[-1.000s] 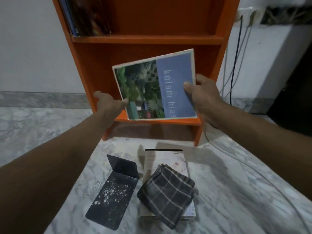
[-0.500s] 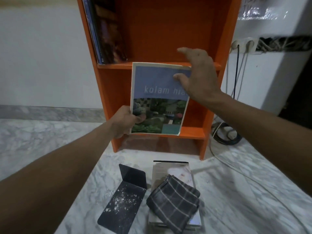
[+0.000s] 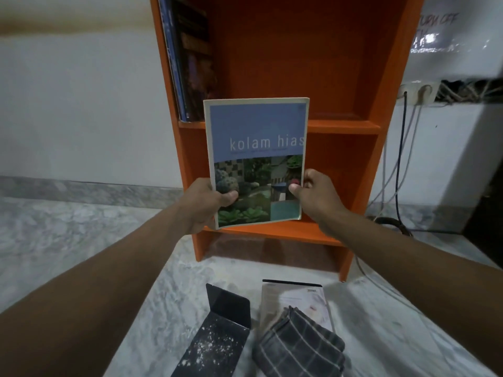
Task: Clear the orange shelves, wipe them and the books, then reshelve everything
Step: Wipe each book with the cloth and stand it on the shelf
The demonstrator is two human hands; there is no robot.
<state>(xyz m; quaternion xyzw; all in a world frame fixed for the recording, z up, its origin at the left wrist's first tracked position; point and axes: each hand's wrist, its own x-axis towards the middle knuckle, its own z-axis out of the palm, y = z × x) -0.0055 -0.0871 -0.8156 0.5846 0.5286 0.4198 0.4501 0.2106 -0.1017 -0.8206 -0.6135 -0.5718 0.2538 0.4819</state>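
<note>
- The book [image 3: 257, 159], a thin paperback with "kolam hias" on a blue band above a garden photograph, is held upright with its cover facing the camera.
- It is in front of the orange shelf unit [image 3: 381, 104]. Its top edge rises past the middle shelf board [image 3: 340, 127] and its bottom edge is just above the lowest board [image 3: 272, 232]. Whether it touches that board cannot be told.
- The left hand [image 3: 206, 202] holds the book's lower left edge, with the thumb pressed on the cover and the fingers hidden behind it. This grip is closed on the book.
- The right hand [image 3: 317, 197] pinches the lower right edge between thumb and curled fingers, so its grip is also tight on the book.
- On the upper shelf, a few dark books [image 3: 190, 63] stand upright against the left wall of the unit.
- On the marble floor [image 3: 68, 240] before the unit lies a black L-shaped bookend [image 3: 217, 327], speckled with white dust.
- Just to the right of the bookend, a folded dark checked cloth [image 3: 299, 346] lies on a pale book [image 3: 294, 297] that rests flat on the floor.
- To the right of the unit, cables [image 3: 400, 159] hang down from wall sockets [image 3: 416, 89] to the floor.
</note>
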